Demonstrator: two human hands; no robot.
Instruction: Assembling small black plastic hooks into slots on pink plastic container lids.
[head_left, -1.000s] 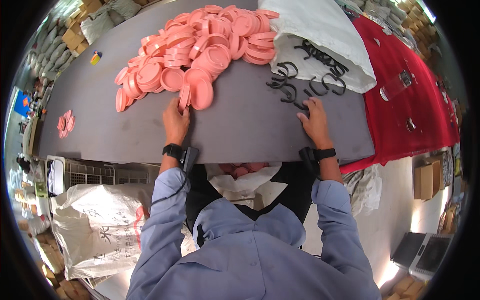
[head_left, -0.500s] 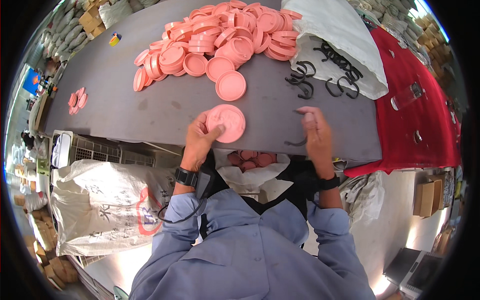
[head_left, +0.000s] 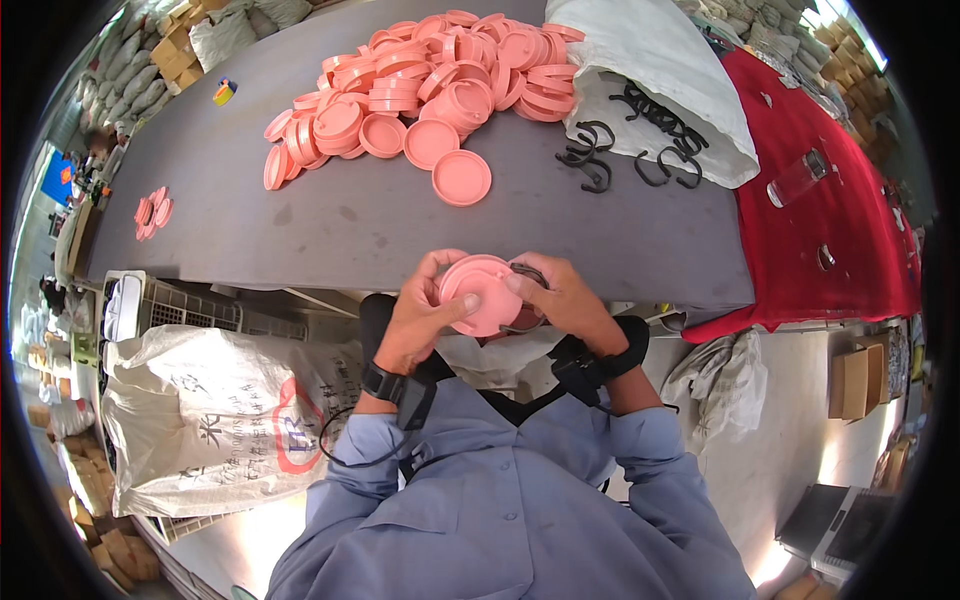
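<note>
Between both hands, just in front of the table's near edge, is a round pink plastic lid (head_left: 482, 300). My left hand (head_left: 425, 305) grips its left side, thumb lying on its face. My right hand (head_left: 568, 298) is closed on a curved black plastic handle (head_left: 530, 272) and brings it against the lid's right rim; whether the two are joined I cannot tell. Farther off, a single pink lid (head_left: 461, 178) lies in front of a large heap of pink lids (head_left: 440, 75). Several loose black handles (head_left: 590, 155) lie to the right of the heap.
A white sack (head_left: 665, 90) with more black handles at its mouth lies on the grey table (head_left: 330, 225). Red cloth (head_left: 800, 230) with a clear bottle (head_left: 797, 178) covers the right end. A small pink pile (head_left: 152, 213) sits at left; a printed sack (head_left: 215, 410) stands below.
My right hand has moved left with the black handle and met the lid. My left hand has drawn the lid closer to me and slightly to the right.
</note>
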